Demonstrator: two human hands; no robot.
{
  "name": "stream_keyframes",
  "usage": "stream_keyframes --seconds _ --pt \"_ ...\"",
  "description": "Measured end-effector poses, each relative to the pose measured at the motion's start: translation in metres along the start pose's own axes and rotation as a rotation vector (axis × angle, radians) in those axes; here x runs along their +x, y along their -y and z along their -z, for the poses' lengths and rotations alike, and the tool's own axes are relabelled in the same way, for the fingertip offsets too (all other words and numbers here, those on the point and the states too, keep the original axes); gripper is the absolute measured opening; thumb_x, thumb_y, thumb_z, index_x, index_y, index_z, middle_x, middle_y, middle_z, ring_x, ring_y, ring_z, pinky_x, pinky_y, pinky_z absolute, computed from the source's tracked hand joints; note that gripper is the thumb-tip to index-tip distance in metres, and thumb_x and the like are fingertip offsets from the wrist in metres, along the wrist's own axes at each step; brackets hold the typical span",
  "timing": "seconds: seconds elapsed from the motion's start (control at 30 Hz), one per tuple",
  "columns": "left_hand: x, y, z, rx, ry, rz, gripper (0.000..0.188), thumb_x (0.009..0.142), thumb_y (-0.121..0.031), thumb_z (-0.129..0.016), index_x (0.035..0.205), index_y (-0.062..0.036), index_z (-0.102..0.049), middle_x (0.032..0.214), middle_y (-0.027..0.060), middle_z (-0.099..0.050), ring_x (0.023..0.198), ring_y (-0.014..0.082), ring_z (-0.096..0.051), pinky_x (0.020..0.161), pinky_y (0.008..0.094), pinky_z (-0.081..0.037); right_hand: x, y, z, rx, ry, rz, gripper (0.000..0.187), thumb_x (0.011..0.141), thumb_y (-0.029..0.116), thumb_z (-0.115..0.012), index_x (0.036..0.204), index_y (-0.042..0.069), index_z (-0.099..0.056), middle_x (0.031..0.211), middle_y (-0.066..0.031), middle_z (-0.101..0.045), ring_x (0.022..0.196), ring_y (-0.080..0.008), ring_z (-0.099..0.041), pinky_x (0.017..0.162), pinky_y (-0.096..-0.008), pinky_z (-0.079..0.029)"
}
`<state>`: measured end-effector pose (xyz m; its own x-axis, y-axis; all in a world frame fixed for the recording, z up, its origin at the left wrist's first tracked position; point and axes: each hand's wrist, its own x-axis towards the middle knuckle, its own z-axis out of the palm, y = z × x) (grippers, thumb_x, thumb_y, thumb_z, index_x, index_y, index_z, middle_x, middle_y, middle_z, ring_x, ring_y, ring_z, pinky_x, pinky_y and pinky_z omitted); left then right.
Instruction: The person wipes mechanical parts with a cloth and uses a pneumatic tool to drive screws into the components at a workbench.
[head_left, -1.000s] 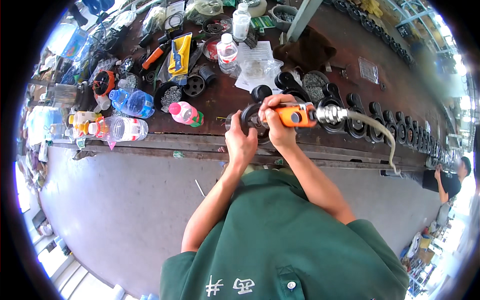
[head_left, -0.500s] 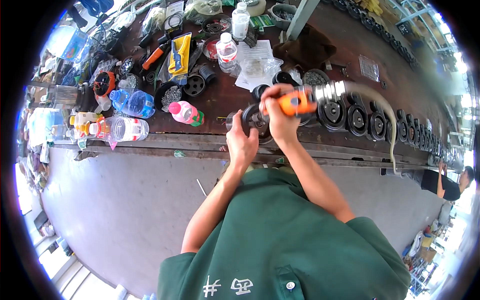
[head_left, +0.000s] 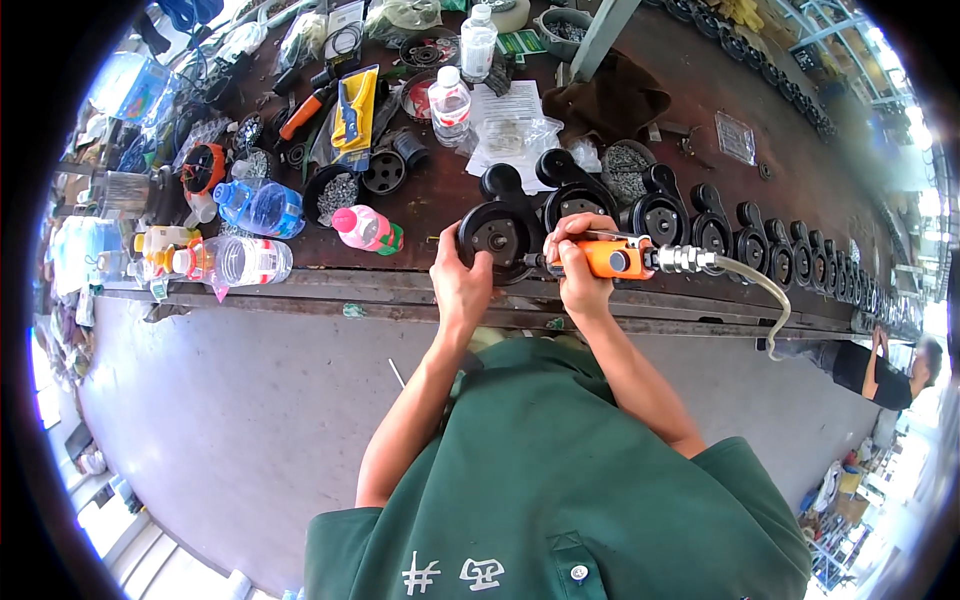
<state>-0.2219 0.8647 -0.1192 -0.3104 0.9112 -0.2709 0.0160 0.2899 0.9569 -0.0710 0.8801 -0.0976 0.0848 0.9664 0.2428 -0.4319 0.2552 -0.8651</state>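
Observation:
My left hand [head_left: 462, 285] is closed on the near left rim of a black disc-shaped part [head_left: 492, 215] with a rounded arm pointing away from me. The part rests by the bench's front edge. Just right of it, my right hand [head_left: 583, 272] grips an orange air screwdriver [head_left: 615, 259], held about level. Its tip points left and lies close to the disc's right side; I cannot tell whether they touch. A pale hose [head_left: 755, 280] runs from the tool's metal coupling off to the right. Beyond my right hand stands a similar black part [head_left: 575, 190].
A long row of black disc parts [head_left: 712, 232] stretches right along the bench [head_left: 400, 285]. Bowls of small metal pieces [head_left: 340, 192] [head_left: 625, 170], a pink bottle [head_left: 368, 230] and clear bottles [head_left: 450, 105] surround the work. Another person [head_left: 880, 370] is at the far right.
The air screwdriver has come down and turned level, pointing left. My left hand has shifted left, and the black disc-shaped part now shows its face with its arm pointing away.

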Motion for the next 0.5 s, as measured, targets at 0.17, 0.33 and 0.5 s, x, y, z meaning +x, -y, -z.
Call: stream_keyframes --seconds 0.17,0.33,0.5 --pt "0.003 -0.003 0.004 -0.051 0.005 0.043 0.047 0.082 -0.001 -0.057 0.129 0.0007 -0.055 0.099 0.0186 -0.071 0.072 0.025 -0.073 0.05 0.0355 -0.063 -0.001 0.0 -0.006 0.022 0.006 -0.001 0.023 0.086 -0.009 -0.049 0.105 0.004 -0.047 0.094 -0.0132 -0.056 0.067 -0.0156 -0.052 0.065 -0.0327 -0.049" --pt "0.004 0.004 0.003 -0.067 -0.008 0.028 0.046 0.082 0.0 -0.057 0.129 0.0011 -0.055 0.1 0.0182 -0.071 0.071 0.0236 -0.072 0.051 0.035 -0.063 -0.003 -0.002 -0.009 0.037 0.0 -0.005 0.022 0.086 -0.01 -0.049 0.104 0.003 -0.047 0.093 -0.0129 -0.055 0.067 -0.0154 -0.052 0.065 -0.0324 -0.049" --pt "0.002 -0.001 0.002 -0.106 -0.011 0.069 0.048 0.082 -0.001 -0.058 0.13 0.0012 -0.054 0.099 0.0187 -0.071 0.07 0.0229 -0.072 0.051 0.0348 -0.063 0.001 -0.002 -0.01 0.032 0.01 -0.027 0.023 0.086 -0.01 -0.049 0.104 0.004 -0.047 0.093 -0.013 -0.055 0.068 -0.0155 -0.053 0.065 -0.0329 -0.049"
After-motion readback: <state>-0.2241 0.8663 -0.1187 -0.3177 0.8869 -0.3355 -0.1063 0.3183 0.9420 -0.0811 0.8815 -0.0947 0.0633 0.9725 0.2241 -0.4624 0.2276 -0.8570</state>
